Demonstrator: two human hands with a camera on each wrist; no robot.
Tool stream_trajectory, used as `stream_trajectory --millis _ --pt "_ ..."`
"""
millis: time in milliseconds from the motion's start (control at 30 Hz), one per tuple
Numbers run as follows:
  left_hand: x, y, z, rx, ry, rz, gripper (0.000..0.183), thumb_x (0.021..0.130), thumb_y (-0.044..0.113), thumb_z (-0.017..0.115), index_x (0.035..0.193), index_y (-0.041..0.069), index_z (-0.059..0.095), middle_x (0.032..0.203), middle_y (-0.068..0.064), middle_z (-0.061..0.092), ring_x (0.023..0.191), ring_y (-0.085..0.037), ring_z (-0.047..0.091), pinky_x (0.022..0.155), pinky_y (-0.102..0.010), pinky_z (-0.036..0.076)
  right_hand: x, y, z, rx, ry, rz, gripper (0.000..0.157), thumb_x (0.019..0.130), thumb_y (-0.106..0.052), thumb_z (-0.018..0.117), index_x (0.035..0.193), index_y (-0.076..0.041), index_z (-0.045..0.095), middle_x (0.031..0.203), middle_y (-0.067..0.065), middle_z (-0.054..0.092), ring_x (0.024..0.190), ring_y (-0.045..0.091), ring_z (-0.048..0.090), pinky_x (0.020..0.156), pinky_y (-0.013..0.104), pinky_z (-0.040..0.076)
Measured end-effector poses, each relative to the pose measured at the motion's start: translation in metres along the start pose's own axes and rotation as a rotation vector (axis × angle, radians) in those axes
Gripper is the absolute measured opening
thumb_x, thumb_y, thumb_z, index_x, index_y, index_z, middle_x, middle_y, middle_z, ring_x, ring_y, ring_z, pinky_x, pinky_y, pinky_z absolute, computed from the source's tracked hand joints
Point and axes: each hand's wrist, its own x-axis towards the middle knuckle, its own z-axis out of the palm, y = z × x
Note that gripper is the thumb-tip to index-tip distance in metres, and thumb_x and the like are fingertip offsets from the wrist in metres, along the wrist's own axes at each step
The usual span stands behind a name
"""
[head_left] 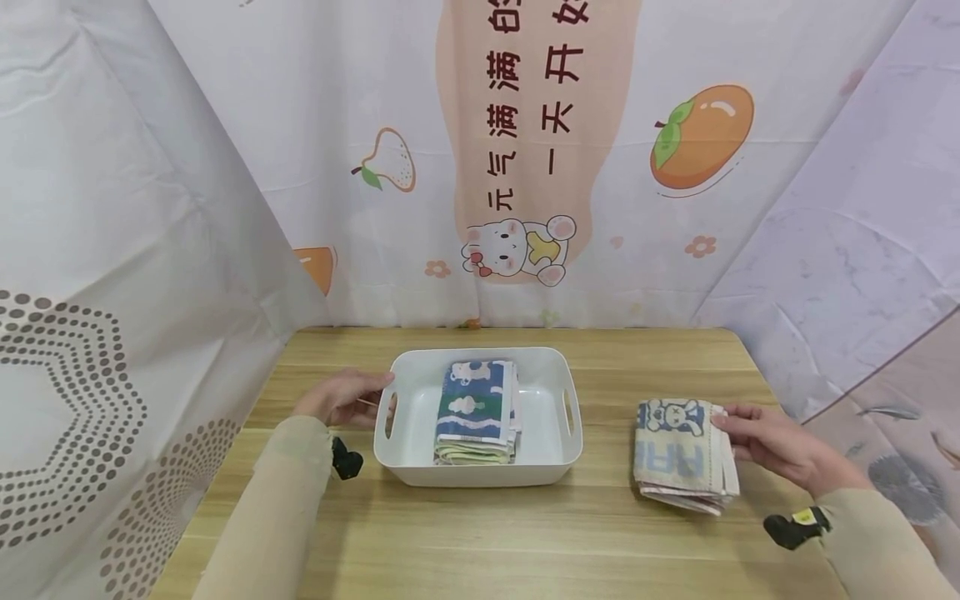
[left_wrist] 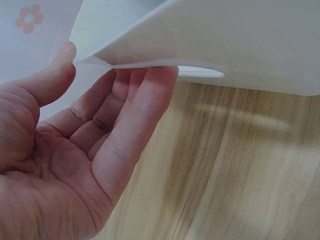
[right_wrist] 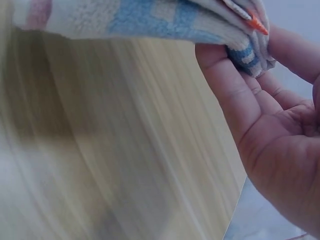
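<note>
A white plastic basket (head_left: pixel 480 476) with a slot handle at each end stands on the wooden table. My left hand (head_left: pixel 356 398) grips its left end, the thumb at the rim and fingertips in the handle slot; in the left wrist view the fingers (left_wrist: pixel 135 115) curl up under the slot. Inside the basket lies a stack of folded towels (head_left: pixel 474 408), the top one blue, green and white. To the right, my right hand (head_left: pixel 776 442) pinches the right edge of another stack of folded towels (head_left: pixel 678 450), cream and blue with a bear pattern. In the right wrist view, these towels (right_wrist: pixel 165 20) are above the tabletop.
The wooden table (head_left: pixel 480 542) runs back to a printed curtain (head_left: pixel 405 250) with fruit and cartoon figures. More pale cloth (head_left: pixel 135 208) hangs down the left side, and patterned cloth (head_left: pixel 892 417) hangs at the right.
</note>
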Motion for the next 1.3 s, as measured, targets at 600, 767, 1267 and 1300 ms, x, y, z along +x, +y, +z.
stream_trajectory --millis 600,767,1267,1300 --pt "-0.003 -0.001 0.001 0.027 -0.008 0.003 0.049 0.096 0.033 0.056 0.121 -0.008 0.054 0.106 -0.024 0.061 0.090 -0.032 0.065 0.079 -0.046 0.053 0.011 -0.025 0.016 -0.035 -0.031 -0.078 0.025 0.101 0.002 0.034 0.110 -0.003 0.057 0.107 0.010 0.065 0.096 0.022 0.064 0.082 0.039 0.053" --pt "-0.002 0.001 -0.001 0.063 -0.010 0.034 0.050 0.096 0.034 0.056 0.122 -0.008 0.054 0.106 -0.023 0.062 0.090 -0.033 0.065 0.079 -0.047 0.053 0.014 -0.034 0.022 -0.043 -0.058 -0.095 0.026 0.101 0.002 0.032 0.112 -0.002 0.056 0.108 0.011 0.065 0.096 0.023 0.064 0.081 0.040 0.053" --pt "-0.013 0.017 -0.001 0.111 0.032 0.079 0.049 0.093 0.035 0.060 0.123 -0.004 0.056 0.113 -0.022 0.059 0.091 -0.031 0.064 0.079 -0.045 0.054 0.028 -0.055 0.038 -0.053 -0.101 -0.125 0.029 0.101 0.001 0.031 0.116 -0.002 0.056 0.109 0.012 0.065 0.096 0.023 0.064 0.079 0.038 0.054" --pt "-0.012 0.017 -0.002 0.111 0.035 0.082 0.050 0.093 0.035 0.060 0.124 -0.004 0.056 0.114 -0.022 0.058 0.092 -0.032 0.064 0.079 -0.045 0.054 0.028 -0.057 0.039 -0.043 -0.107 -0.125 0.029 0.101 0.002 0.031 0.116 -0.001 0.056 0.109 0.013 0.065 0.096 0.023 0.063 0.079 0.038 0.054"
